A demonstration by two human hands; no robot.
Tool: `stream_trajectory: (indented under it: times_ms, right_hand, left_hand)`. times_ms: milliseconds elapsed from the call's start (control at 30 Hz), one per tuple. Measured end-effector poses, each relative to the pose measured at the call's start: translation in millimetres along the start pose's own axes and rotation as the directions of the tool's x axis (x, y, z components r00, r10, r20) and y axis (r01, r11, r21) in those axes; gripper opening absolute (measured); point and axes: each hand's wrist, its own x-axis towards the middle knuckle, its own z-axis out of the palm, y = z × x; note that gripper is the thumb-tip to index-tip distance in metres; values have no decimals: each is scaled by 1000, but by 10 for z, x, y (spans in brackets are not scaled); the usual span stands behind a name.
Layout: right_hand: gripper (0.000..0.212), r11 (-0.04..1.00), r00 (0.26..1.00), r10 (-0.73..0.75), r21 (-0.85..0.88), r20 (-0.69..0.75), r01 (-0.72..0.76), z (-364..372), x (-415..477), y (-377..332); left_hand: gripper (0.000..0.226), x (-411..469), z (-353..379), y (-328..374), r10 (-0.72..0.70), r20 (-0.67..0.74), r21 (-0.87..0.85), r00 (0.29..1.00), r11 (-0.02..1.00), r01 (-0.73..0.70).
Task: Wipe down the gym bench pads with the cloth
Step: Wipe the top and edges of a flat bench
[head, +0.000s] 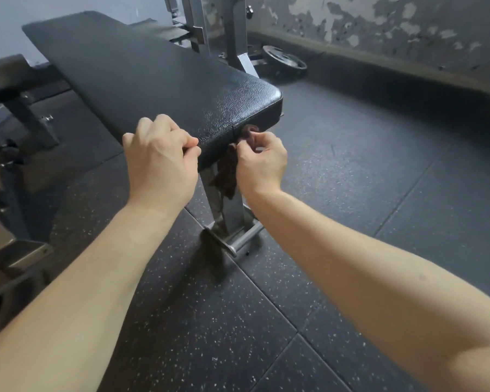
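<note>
A long black padded bench pad (142,80) runs from the upper left toward me, its near end at the centre of the view. My left hand (161,159) grips the pad's near left corner, fingers curled over the edge. My right hand (262,162) pinches a dark brown cloth (227,171) against the pad's near end face. The cloth hangs down in front of the bench's metal leg (232,213); its upper bunch shows just above my fingers.
The bench leg ends in a steel foot bar (246,236) on speckled black rubber flooring (351,179). A second bench frame (14,114) stands at the left. A weight plate (285,62) lies by a grey rack upright (232,29) near the peeling back wall.
</note>
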Motion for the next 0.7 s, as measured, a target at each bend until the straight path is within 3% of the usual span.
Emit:
stream_trajectory:
  times_ms: [267,433,533,700]
  right_hand:
    - [13,1000,985,19,-15,-174,-21,-149,621,-185]
    - [15,993,972,115,34,-205,-110,-220,741,-274]
    - [4,999,986,21,-29,-168,-26,-83,411,-217]
    - [22,998,999,-50,-35,17,51,31,-158,-53]
  left_hand:
    - [7,-43,2,-2,2,-34,-6,999,1000,-3]
    - [8,-100,-12,-11,14,-35,-2,999,1000,-14]
    - [15,-135,-20,-19,35,-31,2,999,999,-35]
    - [16,-152,12,15,3,-57,-24,998,1000,-4]
